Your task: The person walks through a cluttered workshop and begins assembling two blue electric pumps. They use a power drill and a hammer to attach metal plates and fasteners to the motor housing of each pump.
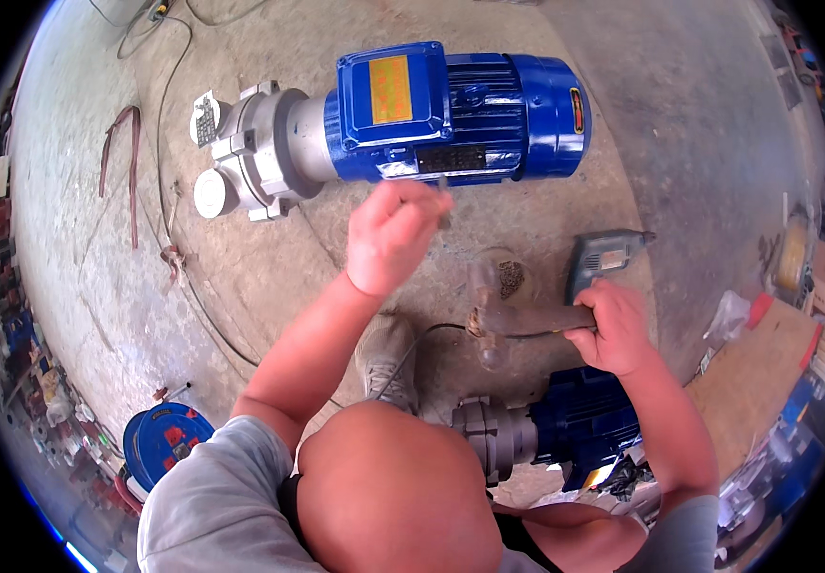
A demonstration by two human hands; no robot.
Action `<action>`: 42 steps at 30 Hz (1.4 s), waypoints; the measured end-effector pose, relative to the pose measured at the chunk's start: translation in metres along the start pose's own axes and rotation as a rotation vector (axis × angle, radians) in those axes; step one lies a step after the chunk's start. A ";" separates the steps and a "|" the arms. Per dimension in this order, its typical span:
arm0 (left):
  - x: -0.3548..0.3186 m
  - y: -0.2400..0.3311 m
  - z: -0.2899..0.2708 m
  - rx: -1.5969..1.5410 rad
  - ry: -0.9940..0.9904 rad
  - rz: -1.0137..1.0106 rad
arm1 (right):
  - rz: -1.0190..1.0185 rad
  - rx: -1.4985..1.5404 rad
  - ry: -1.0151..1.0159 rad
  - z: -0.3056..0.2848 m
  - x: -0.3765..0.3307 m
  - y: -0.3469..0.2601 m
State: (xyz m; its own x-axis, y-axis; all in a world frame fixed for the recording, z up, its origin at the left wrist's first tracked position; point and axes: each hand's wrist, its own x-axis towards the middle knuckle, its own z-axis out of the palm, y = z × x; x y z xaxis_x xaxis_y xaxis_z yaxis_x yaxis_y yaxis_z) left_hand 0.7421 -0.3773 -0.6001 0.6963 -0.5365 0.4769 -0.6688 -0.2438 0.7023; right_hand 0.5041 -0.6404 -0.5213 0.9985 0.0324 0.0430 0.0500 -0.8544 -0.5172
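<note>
A large blue electric motor (489, 115) with a grey metal pump end (264, 153) lies on the floor ahead of me. At its near side, just below a dark nameplate (450, 159), my left hand (391, 239) is closed in a pinch. Something small and slim pokes from its fingertips, too blurred to name. My right hand (613, 325) grips the handle of a hammer (536, 320), its head pointing left and smeared by motion. Right behind the hammer sits a small round heap of tiny metal pieces (511, 277). A dark power drill (608, 256) lies beyond my right hand.
A second blue motor (584, 415) with a grey pump end lies close to me, below the hammer. A blue cable reel (166, 441) stands at left. Black cable (191, 286) and a brown strap (133, 158) cross the floor. Boards and boxes (756, 368) line the right.
</note>
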 end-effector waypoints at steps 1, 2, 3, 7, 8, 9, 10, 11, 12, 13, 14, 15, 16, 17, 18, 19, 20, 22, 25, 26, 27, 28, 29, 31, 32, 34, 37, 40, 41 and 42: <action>0.001 0.009 0.002 -0.033 -0.013 0.029 | 0.017 0.000 -0.003 -0.003 -0.008 0.003; 0.003 0.017 0.003 -0.061 -0.029 0.056 | 0.033 0.005 -0.007 -0.005 -0.014 0.004; 0.004 0.023 0.007 -0.090 -0.045 0.083 | 0.034 -0.007 -0.007 -0.007 -0.018 0.004; 0.011 0.011 0.031 -0.051 0.022 0.032 | 0.049 -0.042 0.001 -0.012 -0.027 0.003; 0.013 0.008 0.036 -0.028 0.028 0.020 | 0.057 -0.045 0.003 -0.012 -0.030 0.003; 0.015 0.006 0.041 -0.042 0.032 0.027 | 0.069 -0.048 0.001 -0.012 -0.032 0.004; 0.017 0.004 0.045 -0.056 0.038 0.033 | 0.081 -0.050 -0.001 -0.012 -0.034 0.005; 0.019 0.003 0.048 -0.068 0.042 0.041 | 0.092 -0.052 0.000 -0.012 -0.035 0.006; 0.020 0.002 0.050 -0.067 0.047 0.035 | 0.094 -0.051 0.001 -0.012 -0.035 0.005; 0.020 0.001 0.051 -0.065 0.051 0.028 | 0.095 -0.049 0.003 -0.012 -0.035 0.005; 0.021 0.001 0.052 -0.063 0.056 0.021 | 0.098 -0.048 0.004 -0.013 -0.034 0.004; 0.021 0.000 0.053 -0.065 0.057 0.019 | 0.102 -0.047 0.006 -0.012 -0.034 0.004; 0.022 -0.002 0.054 -0.066 0.057 0.017 | 0.106 -0.046 0.008 -0.012 -0.034 0.004; 0.022 -0.002 0.054 -0.066 0.057 0.014 | 0.110 -0.043 0.010 -0.012 -0.035 0.004; 0.022 -0.002 0.054 -0.061 0.054 0.011 | 0.108 -0.047 0.015 -0.012 -0.034 0.004; 0.023 -0.001 0.053 -0.056 0.052 0.008 | 0.106 -0.050 0.019 -0.011 -0.034 0.004; 0.023 0.000 0.054 -0.052 0.050 0.005 | 0.105 -0.055 0.023 -0.011 -0.034 0.005; 0.024 0.000 0.055 -0.059 0.071 0.011 | 0.100 -0.077 0.040 -0.009 -0.032 0.006; 0.025 0.000 0.056 -0.069 0.087 0.002 | 0.115 -0.078 0.037 -0.003 -0.024 0.006; 0.025 0.001 0.056 -0.074 0.091 -0.003 | 0.125 -0.076 0.032 0.000 -0.020 0.005; 0.026 0.002 0.056 -0.079 0.087 -0.008 | 0.133 -0.085 0.035 0.003 -0.015 0.006; 0.026 0.003 0.055 -0.084 0.084 -0.013 | 0.141 -0.093 0.039 0.007 -0.010 0.006; 0.027 0.003 0.055 -0.088 0.082 -0.017 | 0.147 -0.102 0.045 0.011 -0.005 0.008; 0.026 0.000 0.055 -0.105 0.060 -0.011 | 0.144 -0.103 0.069 0.018 0.005 0.012; 0.025 -0.001 0.054 -0.114 0.050 -0.009 | 0.142 -0.103 0.080 0.021 0.009 0.014; 0.026 -0.001 0.055 -0.107 0.048 0.000 | 0.152 -0.102 0.089 0.028 0.013 0.019; 0.025 -0.002 0.054 -0.108 0.044 0.010 | 0.146 -0.089 0.106 0.030 0.016 0.020; 0.022 -0.004 0.054 -0.124 0.039 -0.009 | 0.100 -0.064 0.111 0.026 0.016 0.017; 0.021 -0.003 0.054 -0.130 0.037 -0.018 | 0.079 -0.055 0.111 0.023 0.015 0.015; 0.021 -0.003 0.054 -0.136 0.036 -0.023 | 0.073 -0.051 0.106 0.020 0.015 0.014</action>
State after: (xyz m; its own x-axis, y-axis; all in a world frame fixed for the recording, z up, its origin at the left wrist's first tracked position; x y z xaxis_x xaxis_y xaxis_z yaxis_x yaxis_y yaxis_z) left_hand 0.7445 -0.4316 -0.6213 0.7217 -0.5019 0.4767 -0.6125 -0.1423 0.7775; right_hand 0.5201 -0.6413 -0.5451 0.9917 -0.0828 0.0981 -0.0260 -0.8779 -0.4781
